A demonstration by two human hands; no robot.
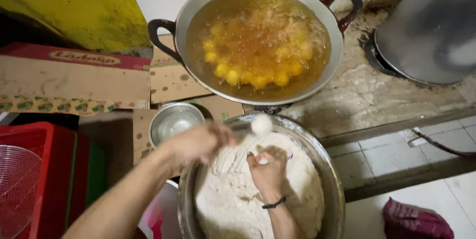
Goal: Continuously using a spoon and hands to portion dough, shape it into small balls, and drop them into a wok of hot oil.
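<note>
Fingers of the right hand (269, 170) were curled around a lump of dough (263, 160) over the dough basin (333, 179). The left hand (198, 142) — blurred — had its fingers pinched on a spoon handle, a white dough ball (261, 125) at its tip, just below the wok (258, 41) of oil — yellow balls (258, 75) floated there.

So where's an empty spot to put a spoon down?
The bare stone counter between the big steel frying wok and the grey pot is free. So is the white tiled ledge right of the steel dough basin. By the small steel bowl and brown cardboard it's crowded, with both hands over the dough.
</note>
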